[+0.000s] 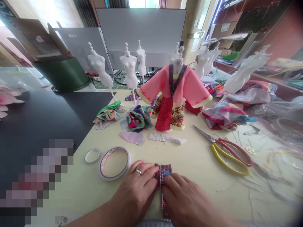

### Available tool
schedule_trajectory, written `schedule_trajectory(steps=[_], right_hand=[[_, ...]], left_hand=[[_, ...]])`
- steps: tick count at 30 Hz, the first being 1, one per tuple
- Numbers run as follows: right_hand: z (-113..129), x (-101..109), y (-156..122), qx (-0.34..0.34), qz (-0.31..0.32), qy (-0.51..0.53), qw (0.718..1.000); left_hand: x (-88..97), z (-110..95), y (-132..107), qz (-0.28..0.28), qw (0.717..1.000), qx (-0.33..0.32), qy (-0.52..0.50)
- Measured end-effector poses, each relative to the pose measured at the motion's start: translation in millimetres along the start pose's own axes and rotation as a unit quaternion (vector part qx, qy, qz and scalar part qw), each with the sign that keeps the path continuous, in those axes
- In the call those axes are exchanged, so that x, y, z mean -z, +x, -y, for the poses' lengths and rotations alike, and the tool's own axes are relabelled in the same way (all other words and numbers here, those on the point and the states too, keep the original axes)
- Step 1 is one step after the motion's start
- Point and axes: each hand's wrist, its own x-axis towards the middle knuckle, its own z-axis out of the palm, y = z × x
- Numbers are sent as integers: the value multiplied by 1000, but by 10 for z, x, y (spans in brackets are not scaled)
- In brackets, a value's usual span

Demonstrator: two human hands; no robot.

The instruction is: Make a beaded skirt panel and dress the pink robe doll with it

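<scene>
Both hands press down on a small patterned red and blue fabric piece with a beaded trim strip running down its middle, at the near edge of the cream table. My left hand, a ring on one finger, lies with fingers together on the fabric's left half. My right hand lies flat on the right half, fingertips meeting the trim. Behind them stands a small mannequin dressed in a pink robe and red skirt.
Two tape rolls lie left of the hands; yellow and red scissors lie to the right. Fabric scraps, white strips and bare white mannequins stand beyond. Heaped cloth fills the right; a black surface lies left.
</scene>
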Motion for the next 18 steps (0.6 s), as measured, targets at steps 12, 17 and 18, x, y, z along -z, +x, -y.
schedule_trajectory(steps=[12, 17, 18], right_hand=[[-5, 78, 22, -9, 32, 34, 999], [-15, 97, 11, -8, 43, 33, 998], [-17, 102, 14, -8, 44, 34, 998]], left_hand=[[55, -15, 59, -5, 1000, 5, -19], [52, -14, 38, 4, 1000, 30, -3], [57, -17, 41, 3, 999, 32, -4]])
